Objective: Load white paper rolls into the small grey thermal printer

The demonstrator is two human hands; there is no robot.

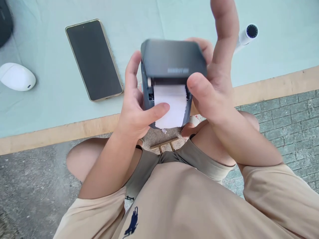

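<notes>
Dark grey plastic box printer (171,61) with white paper roll (171,104) | gripped between left hand (136,106) and right hand (214,89) | left thumb on paper

Bright, even daylight; soft shadows, slight motion blur.

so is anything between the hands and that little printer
No, nothing visible. Both hands already grip the small dark printer: the left hand has its thumb on the white paper, and the right hand clasps the other side.

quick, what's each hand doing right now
Left hand: closed on the small dark printer, thumb on its white paper.
Right hand: holding the printer's other side, index finger raised.
</notes>
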